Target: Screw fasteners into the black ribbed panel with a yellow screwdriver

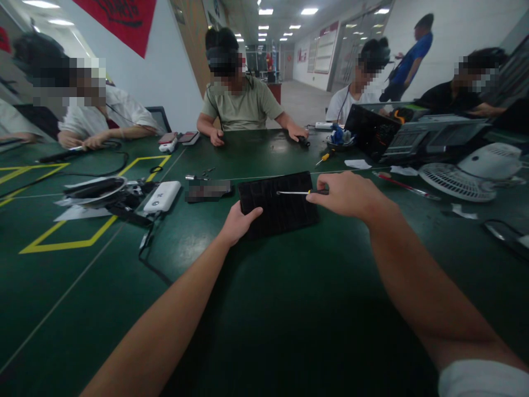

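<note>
A flat black rectangular panel (pixel 285 212), its face marked with ridges, is in front of me, slightly tilted over the green table. My left hand (pixel 242 223) grips its left edge, thumb on the face and fingers hidden beneath. In my right hand (pixel 347 196) is a screwdriver (pixel 293 192) with a dark and yellow handle, held nearly level. Its shaft points left across the panel, and the tip is at the panel's middle; whether it touches a screw I cannot tell. Behind the panel's left side lie a dark flat piece (pixel 209 191) and several small metal parts (pixel 202 175).
A white power bank (pixel 162 197) with a cable lies left, beside a round fan part (pixel 97 190). To the right are a white fan (pixel 458 182), a red pen-like tool (pixel 407 184) and an opened computer case (pixel 433 135). A yellow screwdriver (pixel 326 157) lies farther back. Several people sit around the table.
</note>
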`<act>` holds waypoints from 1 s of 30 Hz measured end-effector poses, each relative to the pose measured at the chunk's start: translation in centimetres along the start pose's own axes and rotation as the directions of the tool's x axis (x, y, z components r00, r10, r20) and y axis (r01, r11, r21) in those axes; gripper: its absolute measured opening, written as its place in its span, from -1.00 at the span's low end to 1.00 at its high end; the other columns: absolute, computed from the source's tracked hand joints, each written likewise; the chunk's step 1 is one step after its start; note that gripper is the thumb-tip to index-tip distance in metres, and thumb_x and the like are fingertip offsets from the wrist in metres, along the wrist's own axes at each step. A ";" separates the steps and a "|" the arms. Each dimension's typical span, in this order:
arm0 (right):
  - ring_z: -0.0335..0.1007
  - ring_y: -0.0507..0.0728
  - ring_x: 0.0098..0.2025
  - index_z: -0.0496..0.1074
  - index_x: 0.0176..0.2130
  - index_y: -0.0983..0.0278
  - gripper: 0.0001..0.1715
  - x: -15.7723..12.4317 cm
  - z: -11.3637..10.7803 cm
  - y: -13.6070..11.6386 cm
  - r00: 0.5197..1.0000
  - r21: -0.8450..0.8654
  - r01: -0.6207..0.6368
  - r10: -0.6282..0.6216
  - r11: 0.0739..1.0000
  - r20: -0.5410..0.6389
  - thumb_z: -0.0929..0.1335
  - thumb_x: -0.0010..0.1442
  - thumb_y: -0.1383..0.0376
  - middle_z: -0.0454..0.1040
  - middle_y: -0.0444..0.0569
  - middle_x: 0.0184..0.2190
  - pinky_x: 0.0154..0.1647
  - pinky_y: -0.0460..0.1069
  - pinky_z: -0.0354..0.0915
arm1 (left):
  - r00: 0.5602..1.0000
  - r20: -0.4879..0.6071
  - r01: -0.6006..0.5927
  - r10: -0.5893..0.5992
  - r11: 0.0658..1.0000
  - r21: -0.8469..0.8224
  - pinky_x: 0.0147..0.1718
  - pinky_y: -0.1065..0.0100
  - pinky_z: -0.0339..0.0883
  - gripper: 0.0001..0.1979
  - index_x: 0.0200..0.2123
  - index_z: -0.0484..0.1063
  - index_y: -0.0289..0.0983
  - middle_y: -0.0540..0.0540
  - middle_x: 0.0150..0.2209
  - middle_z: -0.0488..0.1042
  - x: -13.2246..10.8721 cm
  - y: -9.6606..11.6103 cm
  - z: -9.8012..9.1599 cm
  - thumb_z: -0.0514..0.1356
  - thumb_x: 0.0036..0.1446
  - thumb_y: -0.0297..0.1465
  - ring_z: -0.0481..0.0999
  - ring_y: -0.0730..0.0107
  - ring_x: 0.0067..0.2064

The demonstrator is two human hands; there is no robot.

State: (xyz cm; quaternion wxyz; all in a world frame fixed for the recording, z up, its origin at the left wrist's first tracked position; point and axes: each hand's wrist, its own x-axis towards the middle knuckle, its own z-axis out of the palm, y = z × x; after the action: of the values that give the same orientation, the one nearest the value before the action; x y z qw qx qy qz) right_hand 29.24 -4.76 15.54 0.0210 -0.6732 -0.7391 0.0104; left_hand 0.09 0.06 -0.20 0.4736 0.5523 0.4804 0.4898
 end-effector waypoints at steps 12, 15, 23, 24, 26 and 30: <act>0.56 0.37 -0.07 0.59 -0.07 0.14 -0.72 0.2 0.4 0.5 0.999 -0.007 0.041 -0.041 0.999 -0.020 0.41 0.36 0.05 0.67 0.10 -0.12 -0.25 0.13 0.21 | 1.000 -0.008 0.006 -0.005 0.999 0.054 0.30 -0.15 0.51 -0.49 0.11 0.56 -0.28 -0.27 0.13 0.71 -0.1 0.2 0.0 0.50 0.14 -0.25 0.70 -0.06 0.18; 0.56 0.37 -0.06 0.61 -0.09 0.14 -0.71 0.3 0.4 0.6 0.998 -0.008 0.049 -0.049 0.999 -0.024 0.41 0.35 0.04 0.68 0.10 -0.12 -0.25 0.14 0.23 | 1.000 0.003 0.002 -0.002 0.999 0.041 0.30 -0.17 0.51 -0.49 0.12 0.56 -0.28 -0.28 0.14 0.70 -0.1 0.1 0.0 0.49 0.15 -0.24 0.70 -0.06 0.19; 0.58 0.38 -0.04 0.68 -0.07 0.15 -0.63 0.4 0.4 0.7 0.998 0.006 0.059 -0.059 0.998 -0.010 0.39 0.36 0.00 0.70 0.13 -0.09 -0.18 0.17 0.34 | 1.000 0.016 0.005 -0.006 0.999 0.040 0.31 -0.20 0.51 -0.50 0.14 0.55 -0.25 -0.26 0.17 0.70 0.0 -0.1 -0.1 0.48 0.16 -0.25 0.69 -0.08 0.21; 0.59 0.39 -0.03 0.68 -0.07 0.15 -0.62 0.4 0.4 0.7 0.998 0.005 0.059 -0.059 0.998 -0.010 0.39 0.36 -0.01 0.70 0.14 -0.07 -0.16 0.17 0.35 | 1.000 0.018 0.004 -0.004 0.999 0.037 0.31 -0.20 0.51 -0.50 0.14 0.56 -0.24 -0.26 0.17 0.70 0.0 -0.1 -0.1 0.48 0.16 -0.25 0.69 -0.07 0.21; 0.59 0.41 0.00 0.69 -0.06 0.16 -0.60 0.4 0.4 0.7 0.998 0.005 0.059 -0.059 0.998 -0.008 0.38 0.37 -0.01 0.71 0.16 -0.05 -0.14 0.19 0.37 | 1.000 0.018 0.001 -0.001 1.000 0.028 0.32 -0.20 0.50 -0.50 0.14 0.56 -0.24 -0.26 0.17 0.70 0.0 0.0 -0.1 0.49 0.16 -0.25 0.68 -0.08 0.22; 0.60 0.43 0.03 0.71 -0.05 0.16 -0.56 0.4 0.5 0.8 0.997 0.006 0.070 -0.070 0.998 -0.013 0.36 0.39 -0.02 0.71 0.16 -0.03 -0.11 0.21 0.40 | 1.000 0.009 0.009 -0.009 1.000 0.021 0.31 -0.22 0.49 -0.49 0.12 0.56 -0.26 -0.28 0.16 0.70 -0.2 0.2 0.0 0.50 0.14 -0.25 0.68 -0.10 0.21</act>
State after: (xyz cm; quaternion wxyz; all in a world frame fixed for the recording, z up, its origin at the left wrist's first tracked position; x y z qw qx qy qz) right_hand 29.97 -4.28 15.05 0.0279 -0.6467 -0.7622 0.0078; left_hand 0.07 -0.14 -0.03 0.4720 0.5575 0.4858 0.4800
